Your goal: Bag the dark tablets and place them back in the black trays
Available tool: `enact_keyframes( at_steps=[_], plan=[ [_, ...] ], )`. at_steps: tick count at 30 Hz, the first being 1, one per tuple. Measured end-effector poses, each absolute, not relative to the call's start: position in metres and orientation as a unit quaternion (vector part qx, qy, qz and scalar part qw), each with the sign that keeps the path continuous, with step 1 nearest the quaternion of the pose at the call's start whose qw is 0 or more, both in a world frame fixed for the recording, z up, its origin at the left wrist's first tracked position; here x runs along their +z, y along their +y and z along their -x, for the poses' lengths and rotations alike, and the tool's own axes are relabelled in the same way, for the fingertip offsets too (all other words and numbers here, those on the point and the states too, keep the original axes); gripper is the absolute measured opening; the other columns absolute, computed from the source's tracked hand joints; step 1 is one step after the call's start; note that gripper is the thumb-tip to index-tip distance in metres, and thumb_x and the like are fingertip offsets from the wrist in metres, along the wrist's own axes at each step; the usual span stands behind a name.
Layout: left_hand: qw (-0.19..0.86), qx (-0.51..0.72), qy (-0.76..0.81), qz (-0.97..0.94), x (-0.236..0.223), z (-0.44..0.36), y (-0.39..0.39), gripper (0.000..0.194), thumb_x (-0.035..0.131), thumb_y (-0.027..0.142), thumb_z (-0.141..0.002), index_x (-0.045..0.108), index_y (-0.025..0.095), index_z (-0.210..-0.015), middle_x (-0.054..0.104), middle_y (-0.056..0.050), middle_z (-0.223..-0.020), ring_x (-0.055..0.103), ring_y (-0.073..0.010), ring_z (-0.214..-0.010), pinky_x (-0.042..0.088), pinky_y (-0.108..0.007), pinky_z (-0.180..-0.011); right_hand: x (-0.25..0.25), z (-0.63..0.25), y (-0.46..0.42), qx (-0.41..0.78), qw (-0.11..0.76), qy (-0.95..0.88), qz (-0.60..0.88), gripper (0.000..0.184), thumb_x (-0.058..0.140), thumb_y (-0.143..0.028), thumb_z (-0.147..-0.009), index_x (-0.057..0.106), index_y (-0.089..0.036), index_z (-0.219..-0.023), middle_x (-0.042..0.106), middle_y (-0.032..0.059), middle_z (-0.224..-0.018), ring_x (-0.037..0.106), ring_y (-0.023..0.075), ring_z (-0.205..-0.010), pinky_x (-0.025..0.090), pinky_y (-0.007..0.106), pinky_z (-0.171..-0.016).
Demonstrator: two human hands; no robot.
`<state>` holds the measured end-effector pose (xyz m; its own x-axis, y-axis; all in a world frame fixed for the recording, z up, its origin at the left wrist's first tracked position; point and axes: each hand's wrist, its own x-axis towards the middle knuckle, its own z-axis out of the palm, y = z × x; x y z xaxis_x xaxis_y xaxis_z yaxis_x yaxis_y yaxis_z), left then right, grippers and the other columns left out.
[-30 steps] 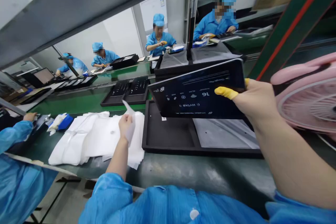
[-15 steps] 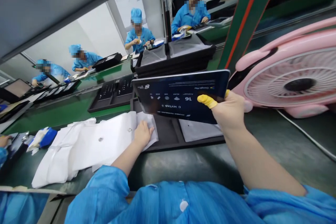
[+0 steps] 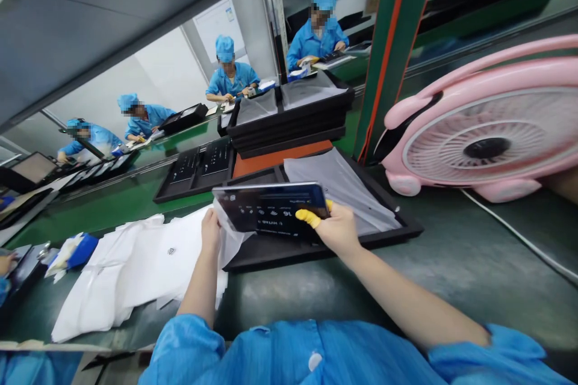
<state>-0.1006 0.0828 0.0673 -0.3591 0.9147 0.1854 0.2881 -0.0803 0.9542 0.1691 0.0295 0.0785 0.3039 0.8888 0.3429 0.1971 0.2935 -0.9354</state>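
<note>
My right hand (image 3: 336, 230), with a yellow cot on the thumb, grips a dark tablet (image 3: 268, 209) by its right end and holds it low over a black tray (image 3: 406, 225). My left hand (image 3: 210, 232) pinches a white foam bag (image 3: 228, 239) at the tablet's left end, lifted off a pile of white bags (image 3: 135, 267). The tablet's left corner sits at the bag's mouth. A grey sheet (image 3: 336, 183) lies in the tray's right half.
A pink fan (image 3: 485, 138) with its cable stands at the right. Stacked black trays (image 3: 289, 117) and a tray of tablets (image 3: 198, 165) sit on the green belt behind. A green post (image 3: 391, 42) rises beside the fan. Several co-workers in blue sit along the line.
My right hand has lowered the tablet from in front of the fan down to the tray. My left hand has picked a white bag up to the tablet's left end.
</note>
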Motion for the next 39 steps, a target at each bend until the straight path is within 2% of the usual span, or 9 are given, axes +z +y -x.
enact_keyframes(
  at_steps=[4, 7, 19, 22, 28, 31, 33, 36, 39],
  plan=[
    [0.243, 0.614, 0.539, -0.523, 0.116, 0.106, 0.084, 0.022, 0.048, 0.031, -0.072, 0.037, 0.019, -0.057, 0.032, 0.007, -0.050, 0.033, -0.0067, -0.046, 0.031, -0.019, -0.047, 0.064, -0.156, 0.025, 0.279, 0.600, -0.573, 0.484, 0.028, 0.068, -0.046, -0.059, 0.064, -0.019, -0.059, 0.062, 0.0033, -0.054, 0.057, 0.0196, -0.052, 0.047, 0.032, -0.054],
    [0.190, 0.516, 0.511, -0.661, 0.141, 0.082, 0.070, 0.021, 0.050, 0.029, -0.073, 0.042, 0.019, -0.057, 0.040, 0.004, -0.054, 0.039, -0.0088, -0.053, 0.034, -0.020, -0.053, 0.061, -0.151, 0.027, 0.301, 0.603, -0.558, 0.483, 0.027, 0.068, -0.046, -0.058, 0.064, -0.020, -0.060, 0.063, 0.0036, -0.057, 0.058, 0.0203, -0.054, 0.047, 0.033, -0.055],
    [0.204, 0.310, 0.431, -0.822, 0.122, 0.000, 0.057, 0.023, 0.038, 0.024, -0.082, 0.040, 0.019, -0.059, 0.042, 0.003, -0.058, 0.042, -0.0101, -0.058, 0.035, -0.022, -0.059, 0.066, -0.154, 0.063, 0.356, 0.690, -0.332, 0.535, 0.039, 0.065, -0.050, -0.057, 0.058, -0.016, -0.075, 0.064, 0.0052, -0.071, 0.056, 0.0195, -0.064, 0.047, 0.032, -0.059],
    [0.200, 0.331, 0.383, -0.839, 0.147, -0.037, 0.069, 0.022, 0.038, 0.022, -0.081, 0.038, 0.019, -0.059, 0.042, 0.003, -0.059, 0.042, -0.0102, -0.059, 0.035, -0.022, -0.060, 0.071, -0.137, 0.067, 0.349, 0.659, -0.407, 0.527, 0.027, 0.057, -0.043, -0.062, 0.056, -0.018, -0.071, 0.064, 0.0060, -0.069, 0.057, 0.0215, -0.068, 0.047, 0.033, -0.061],
    [0.181, 0.189, 0.334, -0.905, 0.182, -0.038, 0.069, 0.021, 0.042, 0.022, -0.079, 0.043, 0.018, -0.059, 0.046, 0.002, -0.058, 0.045, -0.0112, -0.059, 0.038, -0.022, -0.061, 0.081, -0.131, 0.079, 0.380, 0.621, -0.496, 0.474, 0.014, 0.053, -0.033, -0.059, 0.051, -0.020, -0.054, 0.061, 0.0040, -0.059, 0.057, 0.0209, -0.065, 0.047, 0.031, -0.061],
    [0.111, 0.330, 0.386, -0.854, 0.203, 0.005, 0.078, 0.016, 0.045, 0.029, -0.080, 0.055, 0.017, -0.081, 0.059, -0.003, -0.081, 0.054, -0.0152, -0.080, 0.042, -0.025, -0.074, 0.096, -0.140, 0.080, 0.396, 0.602, -0.520, 0.458, 0.019, 0.061, -0.033, -0.054, 0.058, -0.016, -0.063, 0.060, 0.0014, -0.059, 0.056, 0.0182, -0.060, 0.045, 0.028, -0.057],
    [0.088, 0.360, 0.450, -0.812, 0.214, 0.031, 0.086, 0.029, 0.059, 0.033, -0.070, 0.057, 0.016, -0.094, 0.061, -0.006, -0.092, 0.055, -0.0194, -0.090, 0.042, -0.028, -0.080, 0.114, -0.147, 0.081, 0.391, 0.581, -0.560, 0.443, 0.023, 0.064, -0.033, -0.053, 0.060, -0.015, -0.065, 0.059, -0.0001, -0.059, 0.055, 0.0169, -0.060, 0.044, 0.026, -0.056],
    [0.195, 0.268, 0.503, -0.798, 0.218, 0.052, 0.090, 0.036, 0.070, 0.037, -0.058, 0.063, 0.014, -0.085, 0.064, -0.003, -0.078, 0.059, -0.0215, -0.078, 0.045, -0.028, -0.070, 0.150, -0.158, 0.086, 0.350, 0.528, -0.650, 0.419, 0.024, 0.066, -0.034, -0.054, 0.062, -0.014, -0.066, 0.060, -0.0012, -0.061, 0.055, 0.0162, -0.064, 0.043, 0.024, -0.057],
    [0.275, 0.361, 0.499, -0.738, 0.201, 0.056, 0.086, 0.033, 0.069, 0.039, -0.058, 0.065, 0.013, -0.078, 0.065, -0.003, -0.071, 0.059, -0.0193, -0.069, 0.046, -0.026, -0.062, 0.181, -0.173, 0.100, 0.364, 0.436, -0.728, 0.383, 0.027, 0.062, -0.038, -0.060, 0.063, -0.014, -0.073, 0.061, -0.0011, -0.066, 0.055, 0.0142, -0.065, 0.042, 0.023, -0.058]
  ],
)
